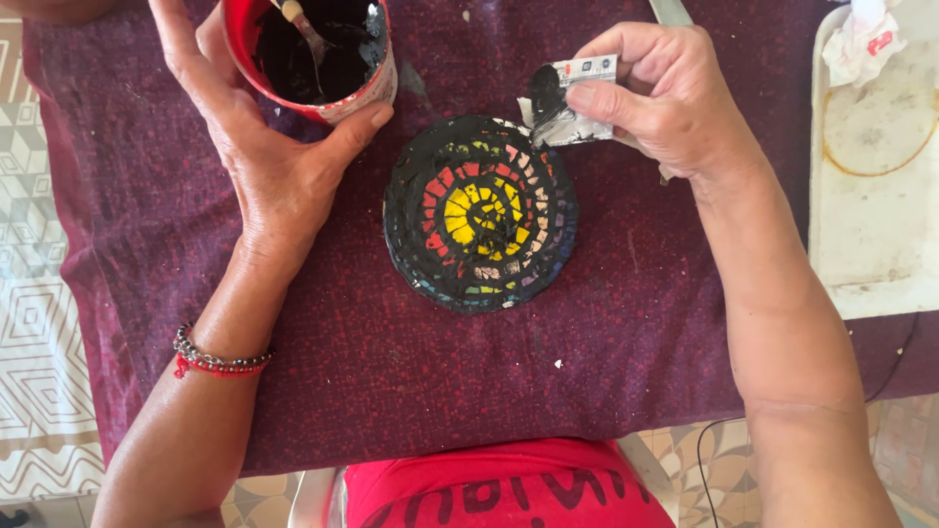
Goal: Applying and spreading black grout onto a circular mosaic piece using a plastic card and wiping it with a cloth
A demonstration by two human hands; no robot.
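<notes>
A round mosaic piece (479,215) with yellow, red and other coloured tiles lies in the middle of the dark purple cloth (391,372), smeared with black grout. My left hand (264,147) wraps around a red cup (323,59) of black grout at the top left, with a stick standing in it. My right hand (665,98) pinches a small card scraper (567,108), black with grout at its tip, touching the mosaic's upper right edge.
A white tray (871,196) with stains and crumpled paper sits at the right. Patterned floor tiles show at the left and below. A chair edge and red shirt are at the bottom. A thin cable hangs at the lower right.
</notes>
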